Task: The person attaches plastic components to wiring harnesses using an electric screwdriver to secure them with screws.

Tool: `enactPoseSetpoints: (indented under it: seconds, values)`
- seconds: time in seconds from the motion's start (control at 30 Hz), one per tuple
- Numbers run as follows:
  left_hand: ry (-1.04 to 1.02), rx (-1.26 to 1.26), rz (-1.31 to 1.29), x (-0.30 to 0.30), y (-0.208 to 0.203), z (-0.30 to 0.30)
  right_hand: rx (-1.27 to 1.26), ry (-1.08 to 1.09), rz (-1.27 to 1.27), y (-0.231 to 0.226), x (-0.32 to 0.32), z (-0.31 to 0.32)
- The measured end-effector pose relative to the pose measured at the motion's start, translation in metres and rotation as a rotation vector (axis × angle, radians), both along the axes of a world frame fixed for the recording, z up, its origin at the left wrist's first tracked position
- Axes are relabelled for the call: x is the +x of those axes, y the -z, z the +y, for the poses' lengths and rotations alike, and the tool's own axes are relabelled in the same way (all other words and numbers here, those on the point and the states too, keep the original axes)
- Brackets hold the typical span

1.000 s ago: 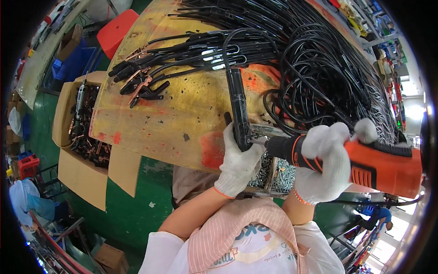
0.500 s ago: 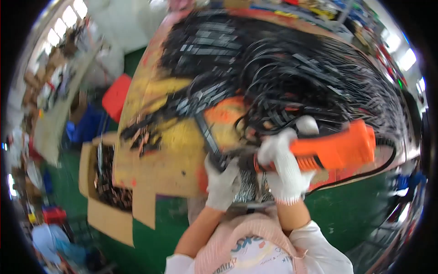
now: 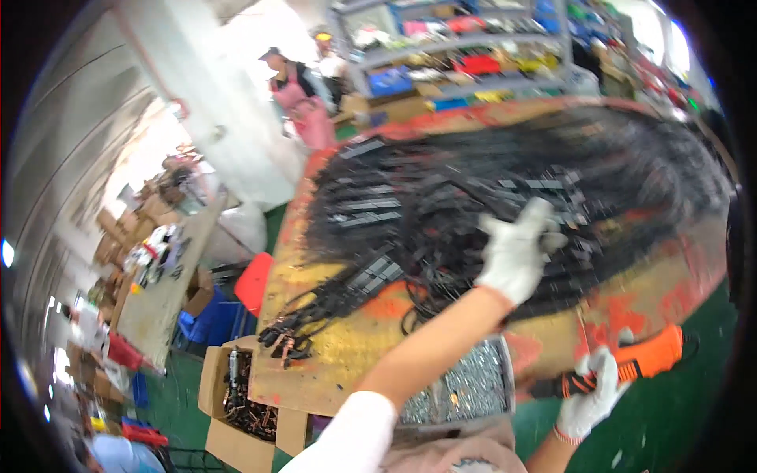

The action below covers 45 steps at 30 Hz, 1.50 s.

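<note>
My left hand point(image 3: 514, 252), in a white glove, reaches over a wide pile of thin black parts point(image 3: 441, 213) on the table, its fingers apart. Some of the parts are shiny flat bars, others loop like cords; blur hides their exact kind. Low at the right, past the table's near edge, my gloved right hand point(image 3: 593, 394) is closed around an orange power screwdriver point(image 3: 648, 355) with a black nose that points left. Against my body stands a tray point(image 3: 511, 377) of small silver metal pieces, too small to make out singly.
The worn yellow and red table point(image 3: 347, 363) fills the middle. An open cardboard box point(image 3: 229, 449) of dark and coppery pieces stands at its near left corner. Beyond are a red stool point(image 3: 254, 284), loaded shelves point(image 3: 465, 47) and a person in a pink apron point(image 3: 309, 110).
My left hand has left the screwdriver's nose and a black part, moving out over the pile. The right hand has lowered the screwdriver toward the near right. My view has tilted up.
</note>
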<state>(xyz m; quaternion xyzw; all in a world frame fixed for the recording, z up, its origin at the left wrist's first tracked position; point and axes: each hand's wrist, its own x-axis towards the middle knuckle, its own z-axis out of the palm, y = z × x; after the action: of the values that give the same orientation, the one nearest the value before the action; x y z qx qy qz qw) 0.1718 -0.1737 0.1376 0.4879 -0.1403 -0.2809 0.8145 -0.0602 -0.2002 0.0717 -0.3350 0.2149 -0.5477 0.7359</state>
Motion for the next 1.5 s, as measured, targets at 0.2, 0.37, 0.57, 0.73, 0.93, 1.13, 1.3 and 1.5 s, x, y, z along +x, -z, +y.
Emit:
enactPoseSetpoints:
  seconds: [0.2, 0.37, 0.57, 0.73, 0.93, 1.13, 1.3, 1.5]
  values:
    - [0.328, 0.111, 0.062, 0.03, 0.033, -0.035, -0.114, -0.067, 0.284, -0.05, 0.014, 0.027]
    - [0.227, 0.035, -0.137, 0.009, 0.029, 0.054, -0.278, -0.632, 0.561, -0.014, 0.03, 0.046]
    - [-0.079, 0.226, -0.263, 0.008, 0.085, 0.215, -0.921, -1.015, 0.746, 0.05, 0.081, 0.08]
    - [-0.353, 0.541, -0.228, -0.041, 0.11, 0.352, -1.228, -0.718, 1.017, 0.019, 0.088, 0.088]
    - [-0.569, 1.076, -0.254, -0.076, 0.143, 0.472, -1.378, -0.562, 1.061, 0.043, 0.086, 0.086]
    - [-0.419, 1.807, -0.756, -0.042, 0.124, 0.467, -1.675, -0.293, 0.743, 0.017, 0.1, 0.096]
    - [-0.249, 2.084, -0.964, -0.028, 0.135, 0.481, -2.031, -0.442, 0.512, -0.041, 0.184, 0.153]
    - [0.124, 2.049, -1.259, -0.008, 0.122, 0.495, -2.308, -0.452, 0.469, 0.001, 0.322, 0.169]
